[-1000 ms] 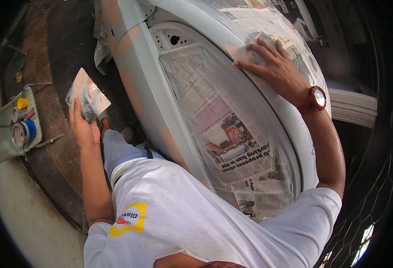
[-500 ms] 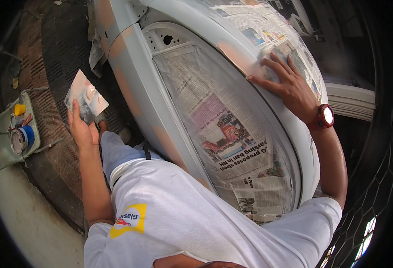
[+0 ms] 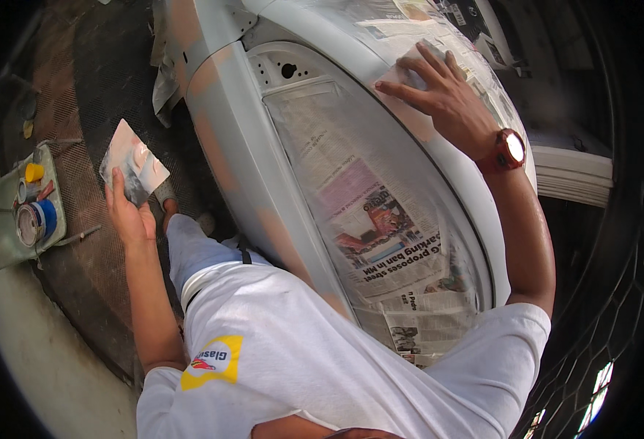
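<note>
We see the right hand pressed flat, fingers spread, on the grey car body, just above the window covered with newspaper. The left hand is off to the left of the car — it grips a smeared flat board by its lower edge. A small tray of tins sits further left.

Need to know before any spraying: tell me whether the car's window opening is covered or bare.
Covered. Newspaper is spread flat across the whole window opening of the car body, reaching its frame on each visible side; no glass shows.
</note>
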A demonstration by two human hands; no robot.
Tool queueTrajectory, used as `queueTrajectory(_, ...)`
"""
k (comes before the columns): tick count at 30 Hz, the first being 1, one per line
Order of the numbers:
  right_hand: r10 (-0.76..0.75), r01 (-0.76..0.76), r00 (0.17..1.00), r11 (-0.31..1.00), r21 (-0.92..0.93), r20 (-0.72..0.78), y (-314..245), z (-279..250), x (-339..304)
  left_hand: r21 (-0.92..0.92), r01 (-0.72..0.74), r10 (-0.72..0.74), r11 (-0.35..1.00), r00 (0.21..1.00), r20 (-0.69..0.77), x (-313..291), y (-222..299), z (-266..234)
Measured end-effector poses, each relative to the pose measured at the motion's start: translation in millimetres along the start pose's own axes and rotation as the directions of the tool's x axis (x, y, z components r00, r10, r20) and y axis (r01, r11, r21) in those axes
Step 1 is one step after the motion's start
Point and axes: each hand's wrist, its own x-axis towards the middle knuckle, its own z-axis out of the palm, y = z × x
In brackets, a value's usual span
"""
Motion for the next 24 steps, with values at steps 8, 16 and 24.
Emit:
queueTrajectory(8,-0.061,0.061,0.998,0.998,0.002,0.029,-4,22,25,-0.021,-0.018,0.018,1.000,0.999,-0.030,7,0,-18)
queueTrajectory(16,-0.103,0.103,0.995,0.993,0.051,0.002,3,24,6,-0.005,-0.010,0.010,1.000,0.999,-0.036,4,-4,0)
queueTrajectory(24,-0.086,0.080,0.993,0.994,0.078,0.083,4,10,-25,-0.031,0.012,-0.012,0.999,1.000,0.005,8,-13,12)
